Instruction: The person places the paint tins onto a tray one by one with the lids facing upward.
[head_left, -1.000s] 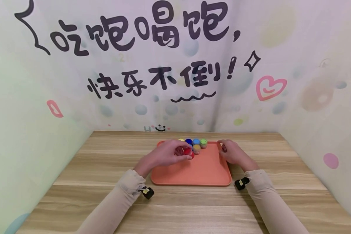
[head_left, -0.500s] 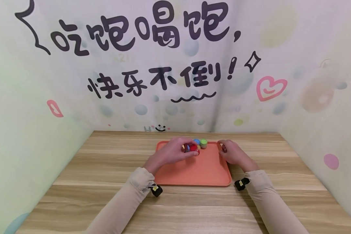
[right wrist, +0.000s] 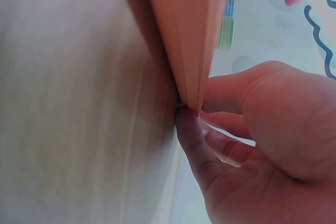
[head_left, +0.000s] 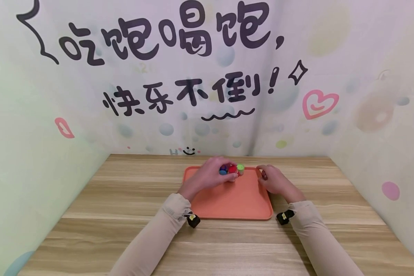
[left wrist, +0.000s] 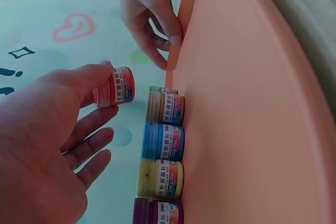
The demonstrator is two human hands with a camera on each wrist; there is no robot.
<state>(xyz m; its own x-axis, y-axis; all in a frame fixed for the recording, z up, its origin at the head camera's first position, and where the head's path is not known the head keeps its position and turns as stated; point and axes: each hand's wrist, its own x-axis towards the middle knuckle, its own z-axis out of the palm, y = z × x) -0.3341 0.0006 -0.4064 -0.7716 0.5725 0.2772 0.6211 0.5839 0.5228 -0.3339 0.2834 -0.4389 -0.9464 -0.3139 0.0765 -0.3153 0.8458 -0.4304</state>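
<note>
My left hand (head_left: 212, 173) pinches a small red paint jar (left wrist: 119, 85) between thumb and fingers, held above the other jars. Those jars stand on an orange tray (head_left: 231, 203) near its far edge. In the left wrist view a row shows an ochre jar (left wrist: 172, 109), a blue jar (left wrist: 170, 142), a yellow jar (left wrist: 169, 179) and a purple jar (left wrist: 167, 212). A green jar (head_left: 240, 168) stands at the row's right end in the head view. My right hand (head_left: 275, 179) grips the tray's right rim, thumb and fingers on either side of it.
The tray lies on a wood-grain table (head_left: 131, 191). Behind it rises a white wall sheet (head_left: 207, 134) with black lettering and coloured dots. Black wrist cameras sit on both sleeves.
My left hand has moved right and a little farther back with the red paint jar, from over the left of the group towards the green jar. The right hand stays at the rim.
</note>
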